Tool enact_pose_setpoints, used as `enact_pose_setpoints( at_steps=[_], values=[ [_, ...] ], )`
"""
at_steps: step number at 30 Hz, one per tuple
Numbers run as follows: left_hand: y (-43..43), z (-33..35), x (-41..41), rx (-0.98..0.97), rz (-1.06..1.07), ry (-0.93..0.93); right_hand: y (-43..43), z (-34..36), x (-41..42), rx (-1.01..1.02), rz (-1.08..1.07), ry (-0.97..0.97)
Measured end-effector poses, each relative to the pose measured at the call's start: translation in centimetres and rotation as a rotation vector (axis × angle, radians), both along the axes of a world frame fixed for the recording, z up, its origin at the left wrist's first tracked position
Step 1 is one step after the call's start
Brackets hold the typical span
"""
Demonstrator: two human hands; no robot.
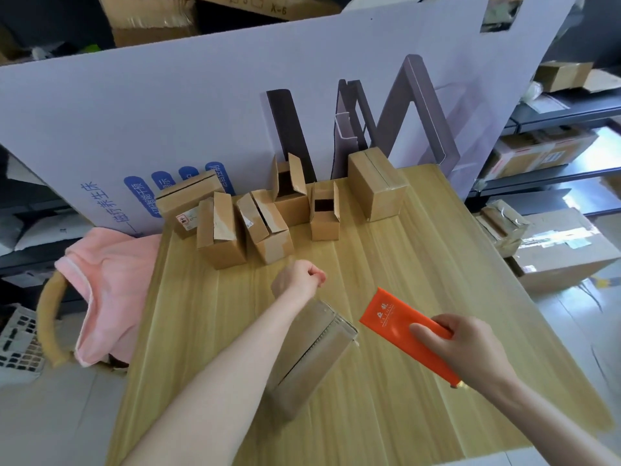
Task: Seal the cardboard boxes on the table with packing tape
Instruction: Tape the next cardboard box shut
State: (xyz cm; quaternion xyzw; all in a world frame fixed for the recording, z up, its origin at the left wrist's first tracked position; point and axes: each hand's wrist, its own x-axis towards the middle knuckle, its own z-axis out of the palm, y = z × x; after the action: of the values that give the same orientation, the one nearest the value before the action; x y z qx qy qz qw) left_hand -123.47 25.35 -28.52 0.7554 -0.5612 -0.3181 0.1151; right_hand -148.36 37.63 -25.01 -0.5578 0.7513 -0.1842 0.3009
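Observation:
A closed cardboard box (312,354) lies on its side on the wooden table (386,257), partly under my left forearm. My left hand (299,277) hovers beyond it, fingers curled with the thumb against the forefinger; no tape shows in it. To the right of the box, my right hand (467,348) grips an orange tape dispenser (393,317), its front end pointing toward the left hand. Several small cardboard boxes (221,237) stand in a cluster at the table's far side. Some have their flaps open (290,190), and a larger closed one (376,186) stands at the right.
A big white printed cardboard sheet (201,112) stands along the table's far edge. A pink cloth (111,280) hangs over the left edge beside a curved wooden chair back (50,324) and a white basket (16,341). Cartons (564,250) and shelves fill the right side.

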Motion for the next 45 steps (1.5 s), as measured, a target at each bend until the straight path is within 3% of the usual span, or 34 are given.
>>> enact_pose_setpoints(
  at_steps=[6, 12, 21, 31, 34, 37, 45],
  values=[
    [-0.6, -2.1, 1.7, 0.06, -0.079, -0.027, 2.4, -2.7, -1.5, 0.068, -0.042, 0.042],
    [-0.7, -3.9, 1.5, 0.078, -0.049, -0.113, 0.7, -4.6, -0.6, 0.179, -0.009, 0.177],
    [-0.6, -6.2, 2.1, 0.1, -0.018, -0.127, -0.4, -7.3, 0.6, 0.247, 0.004, 0.224],
    [0.3, -8.6, 2.9, 0.108, 0.072, -0.003, -2.1, -8.0, 2.6, 0.241, 0.048, 0.325],
    [1.8, -9.5, 3.2, 0.01, 0.04, 0.194, -2.5, -8.0, 2.7, 0.238, 0.059, 0.341],
    [3.9, -10.7, 3.1, 0.109, -0.075, 0.301, -3.5, -7.7, 3.1, 0.219, 0.095, 0.412],
    [5.8, -11.0, 1.5, 0.051, 0.188, 0.302, -7.5, -5.2, 5.1, 0.184, 0.258, 0.602]
  ],
)
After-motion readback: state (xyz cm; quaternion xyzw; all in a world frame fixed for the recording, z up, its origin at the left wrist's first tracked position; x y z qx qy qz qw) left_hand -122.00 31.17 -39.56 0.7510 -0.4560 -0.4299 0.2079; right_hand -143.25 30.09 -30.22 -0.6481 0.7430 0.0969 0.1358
